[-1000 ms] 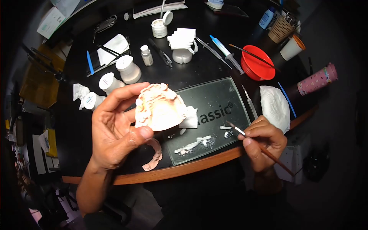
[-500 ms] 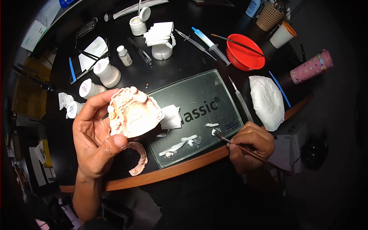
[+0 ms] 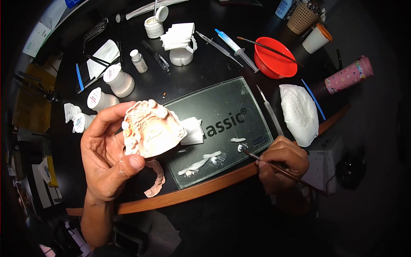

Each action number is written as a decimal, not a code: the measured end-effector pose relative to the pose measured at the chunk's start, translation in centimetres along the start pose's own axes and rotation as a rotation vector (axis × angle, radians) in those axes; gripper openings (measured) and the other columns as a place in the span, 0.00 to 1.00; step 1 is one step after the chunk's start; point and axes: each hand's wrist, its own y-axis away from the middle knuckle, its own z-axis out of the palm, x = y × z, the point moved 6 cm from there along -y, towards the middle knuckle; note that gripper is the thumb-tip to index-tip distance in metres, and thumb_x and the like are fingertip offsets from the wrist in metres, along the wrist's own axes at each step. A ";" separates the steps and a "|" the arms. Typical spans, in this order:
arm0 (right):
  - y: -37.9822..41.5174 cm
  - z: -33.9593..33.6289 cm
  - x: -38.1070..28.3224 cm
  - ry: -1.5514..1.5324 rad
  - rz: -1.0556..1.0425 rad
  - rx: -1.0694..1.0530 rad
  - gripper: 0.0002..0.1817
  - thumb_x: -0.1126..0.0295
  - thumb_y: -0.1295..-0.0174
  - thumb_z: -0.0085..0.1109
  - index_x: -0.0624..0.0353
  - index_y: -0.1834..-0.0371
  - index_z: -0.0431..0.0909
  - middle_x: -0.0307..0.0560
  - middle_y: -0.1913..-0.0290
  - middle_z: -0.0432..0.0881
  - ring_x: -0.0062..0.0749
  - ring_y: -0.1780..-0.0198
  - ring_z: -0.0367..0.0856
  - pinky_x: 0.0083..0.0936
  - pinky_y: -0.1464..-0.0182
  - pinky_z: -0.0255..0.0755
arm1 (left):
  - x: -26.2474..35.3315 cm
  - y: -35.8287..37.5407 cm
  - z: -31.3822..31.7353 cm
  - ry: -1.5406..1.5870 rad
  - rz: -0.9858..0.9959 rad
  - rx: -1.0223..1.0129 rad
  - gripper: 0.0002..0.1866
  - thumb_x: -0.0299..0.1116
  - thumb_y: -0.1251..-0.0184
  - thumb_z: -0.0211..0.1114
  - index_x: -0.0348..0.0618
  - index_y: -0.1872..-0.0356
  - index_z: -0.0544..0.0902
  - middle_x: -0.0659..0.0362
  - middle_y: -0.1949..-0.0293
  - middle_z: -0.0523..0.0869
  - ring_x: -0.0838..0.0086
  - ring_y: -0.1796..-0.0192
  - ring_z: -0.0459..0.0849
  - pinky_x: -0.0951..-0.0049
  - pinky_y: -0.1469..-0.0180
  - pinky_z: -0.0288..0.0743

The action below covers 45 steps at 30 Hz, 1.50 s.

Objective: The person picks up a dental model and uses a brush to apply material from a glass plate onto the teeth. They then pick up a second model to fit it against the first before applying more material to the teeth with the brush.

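My left hand is closed around a pinkish plaster dental cast, its palate side facing up toward me. In my right hand is a thin brush, pinched like a pen. The brush tip meets a small white paste dab on the dark glass mixing slab. A longer white paste streak lies nearer the slab's front edge. Part of a folded white tissue shows beside the cast. Below the cast, a curved pink plaster piece rests on the table, partly hidden by my left hand.
White-lidded jars stand at left, a small bottle behind them. At the back right are a syringe and a red bowl with a brush across it. A knife and white pouch lie right of the slab.
The cast has shifted slightly right and down in my left hand's grip. My right hand stays nearly in place, the brush tip still at the paste dab.
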 end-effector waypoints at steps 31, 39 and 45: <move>0.1 0.2 0.1 -0.006 0.020 0.048 0.03 0.78 0.54 0.66 0.61 0.75 0.82 0.42 0.78 0.83 0.24 0.76 0.77 0.20 0.74 0.66 | 0.3 -0.2 0.7 0.040 -0.001 -0.096 0.36 0.14 0.40 0.74 0.19 0.30 0.68 0.37 0.35 0.79 0.55 0.34 0.85 0.62 0.33 0.84; 0.0 0.3 0.0 -0.013 0.004 0.050 0.02 0.78 0.53 0.66 0.61 0.75 0.82 0.42 0.78 0.83 0.24 0.75 0.78 0.20 0.74 0.67 | 0.3 -0.2 0.6 0.029 -0.018 -0.091 0.36 0.14 0.40 0.73 0.18 0.30 0.68 0.37 0.35 0.79 0.55 0.34 0.85 0.62 0.33 0.84; 0.0 0.3 0.0 -0.014 -0.007 0.056 0.02 0.78 0.53 0.65 0.61 0.75 0.82 0.42 0.77 0.84 0.24 0.75 0.79 0.20 0.73 0.67 | 0.3 -0.2 1.0 0.102 -0.001 -0.107 0.36 0.13 0.39 0.73 0.18 0.30 0.68 0.37 0.36 0.80 0.55 0.34 0.85 0.61 0.32 0.83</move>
